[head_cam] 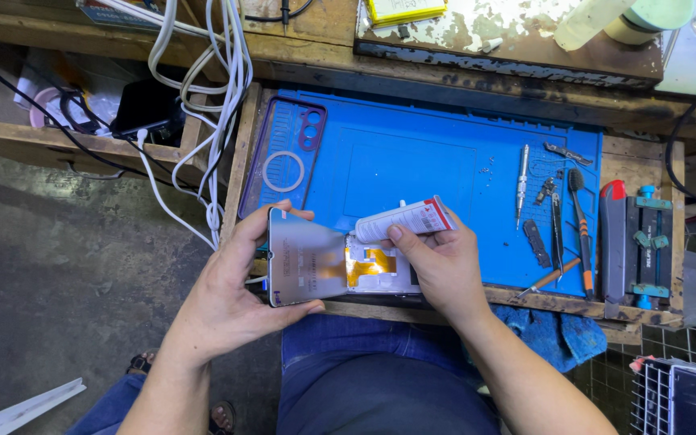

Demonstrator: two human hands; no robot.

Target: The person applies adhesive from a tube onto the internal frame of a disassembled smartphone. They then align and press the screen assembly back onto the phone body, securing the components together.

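My left hand holds an opened phone by its left edge. The grey screen panel is lifted off the phone frame, and an orange flex cable joins the two. My right hand grips a white glue tube with a red end. The tube's nozzle end points left, just above the frame's top edge. Both hands work over the near edge of a blue work mat.
A clear purple phone case lies on the mat's left side. A screwdriver, tweezers, a brush and small parts lie at the right. White cables hang at the left. A blue cloth hangs off the bench edge.
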